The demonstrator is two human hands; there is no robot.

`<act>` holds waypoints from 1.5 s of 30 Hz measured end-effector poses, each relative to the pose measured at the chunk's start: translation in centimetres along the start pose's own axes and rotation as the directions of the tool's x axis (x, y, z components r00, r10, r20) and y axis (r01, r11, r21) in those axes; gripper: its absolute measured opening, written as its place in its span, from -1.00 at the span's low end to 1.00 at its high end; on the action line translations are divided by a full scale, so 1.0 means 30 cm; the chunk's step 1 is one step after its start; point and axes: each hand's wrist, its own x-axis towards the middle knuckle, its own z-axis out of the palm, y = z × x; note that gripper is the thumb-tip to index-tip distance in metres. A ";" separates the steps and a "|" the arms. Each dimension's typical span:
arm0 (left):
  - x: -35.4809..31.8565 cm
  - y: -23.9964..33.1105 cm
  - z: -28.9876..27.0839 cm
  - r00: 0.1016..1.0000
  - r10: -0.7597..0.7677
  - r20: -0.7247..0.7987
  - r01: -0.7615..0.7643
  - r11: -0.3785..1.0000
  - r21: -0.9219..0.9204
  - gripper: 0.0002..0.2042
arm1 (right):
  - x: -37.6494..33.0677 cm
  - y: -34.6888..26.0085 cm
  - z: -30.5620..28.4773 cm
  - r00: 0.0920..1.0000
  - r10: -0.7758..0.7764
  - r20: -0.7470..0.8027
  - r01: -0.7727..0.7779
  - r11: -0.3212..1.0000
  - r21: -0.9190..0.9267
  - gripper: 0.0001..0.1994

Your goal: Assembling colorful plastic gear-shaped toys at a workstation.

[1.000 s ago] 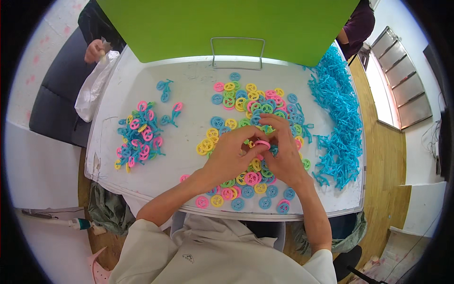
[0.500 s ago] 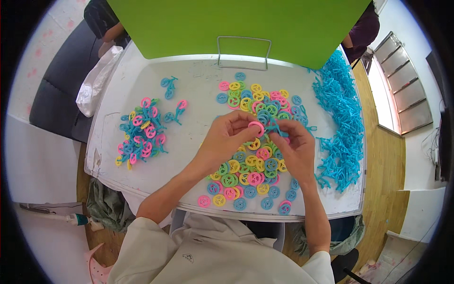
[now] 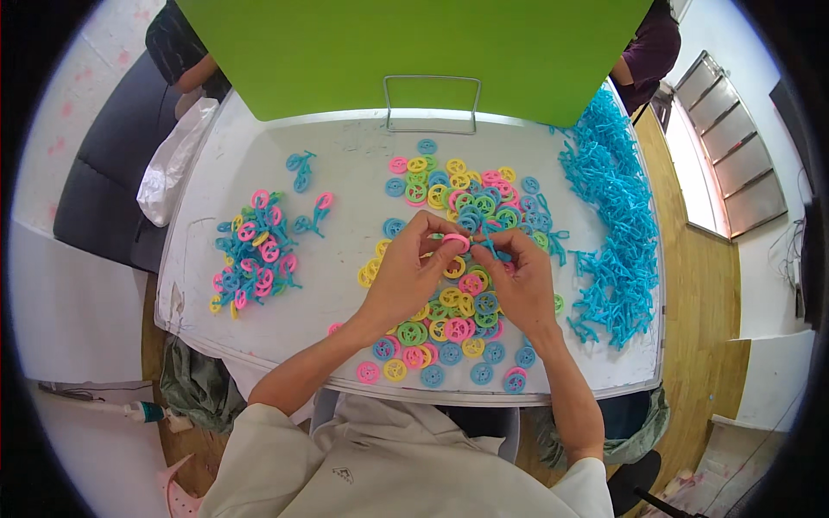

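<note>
Between finger and thumb of my left hand (image 3: pixel 414 268) is a pink plastic wheel (image 3: pixel 457 242). My right hand (image 3: pixel 522 274) pinches a blue forked plastic piece (image 3: pixel 489 239) right beside it. The two parts are at or near contact; my fingers hide the exact join. Below both hands spreads a heap of small spoked wheels (image 3: pixel 458 329) in pink, yellow, green and blue. At the left lies a pile of joined pieces (image 3: pixel 259 246), blue forks with coloured wheels on them. Loose blue forked pieces (image 3: pixel 615 216) form a long heap along the right side.
A green panel (image 3: pixel 406 52) with a wire metal stand (image 3: pixel 432 131) rises at the table's far edge. A few joined pieces (image 3: pixel 302 171) lie apart near the left pile. A white plastic bag (image 3: pixel 173 164) hangs at the left edge. Parts of other people show behind the panel.
Both hands have shifted slightly left, and the pink wheel and blue forked piece have drawn closer together. The wheel has tilted flatter. The whole view has moved a little.
</note>
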 end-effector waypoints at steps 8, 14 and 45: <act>-0.002 -0.039 -0.005 0.993 0.074 -0.093 -0.060 0.988 0.139 -0.94 | -0.007 -0.010 0.024 0.997 0.055 0.055 -0.055 0.998 0.001 -0.87; -0.017 -0.017 0.022 0.979 0.157 -0.126 -0.108 0.937 0.332 -0.91 | 0.000 -0.006 0.023 0.986 0.140 0.090 -0.156 0.966 0.206 -0.76; 0.011 0.017 -0.009 0.997 0.014 -0.075 -0.015 1.000 -0.008 -0.80 | 0.010 -0.018 -0.025 0.972 -0.233 0.006 0.228 0.943 -0.240 -0.85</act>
